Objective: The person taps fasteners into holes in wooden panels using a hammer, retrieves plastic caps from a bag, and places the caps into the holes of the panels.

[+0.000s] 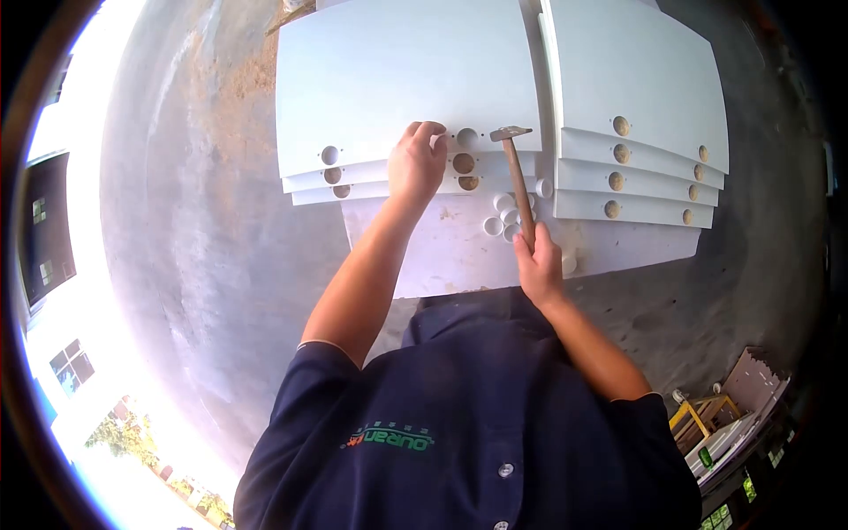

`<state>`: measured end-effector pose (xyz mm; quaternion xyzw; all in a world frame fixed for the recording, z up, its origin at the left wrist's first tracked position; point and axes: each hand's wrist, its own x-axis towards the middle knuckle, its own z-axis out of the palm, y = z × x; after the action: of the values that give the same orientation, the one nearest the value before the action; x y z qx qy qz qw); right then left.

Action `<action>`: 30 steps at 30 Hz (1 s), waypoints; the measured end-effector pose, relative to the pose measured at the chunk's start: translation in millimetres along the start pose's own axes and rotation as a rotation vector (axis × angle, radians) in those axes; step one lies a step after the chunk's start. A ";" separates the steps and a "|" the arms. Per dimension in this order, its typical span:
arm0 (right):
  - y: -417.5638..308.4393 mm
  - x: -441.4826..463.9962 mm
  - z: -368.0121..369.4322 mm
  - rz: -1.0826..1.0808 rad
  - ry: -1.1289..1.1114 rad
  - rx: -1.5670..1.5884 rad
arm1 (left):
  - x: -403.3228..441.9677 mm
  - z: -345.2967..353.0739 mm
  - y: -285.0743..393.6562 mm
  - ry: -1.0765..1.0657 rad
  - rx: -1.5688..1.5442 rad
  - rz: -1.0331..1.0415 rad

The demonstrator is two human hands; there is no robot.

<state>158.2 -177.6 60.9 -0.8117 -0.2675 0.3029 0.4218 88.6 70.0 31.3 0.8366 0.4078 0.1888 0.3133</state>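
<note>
My right hand (pixel 541 265) is closed round the wooden handle of a hammer (pixel 517 172), whose metal head is over the top white panel near a round hole. Over the front edge of the left stack of white panels (pixel 406 75), my left hand (pixel 418 162) has its fingers pinched on a small white cap (pixel 438 141), partly hidden by the fingers, just left of that hole. Several loose white round caps (pixel 506 216) lie in front of the stack, beside the hammer handle.
A second stack of white panels (pixel 636 88) with round holes stands to the right. Both stacks rest on a pale board (pixel 442 256) above a grey floor (pixel 221 256). Wooden boards and a yellow frame (pixel 702 415) are at the lower right.
</note>
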 end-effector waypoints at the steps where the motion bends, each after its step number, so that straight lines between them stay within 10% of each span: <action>1: 3.2 1.4 0.7 -0.009 -0.004 0.008 | 0.9 0.4 -0.6 0.000 0.001 0.015; 30: -5.7 23.9 10.5 -0.160 -0.049 0.003 | -3.2 8.4 -0.7 0.053 0.135 0.173</action>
<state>165.8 -152.8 54.5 -0.7795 -0.3413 0.2885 0.4389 91.0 64.7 24.5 0.8825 0.3541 0.2095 0.2279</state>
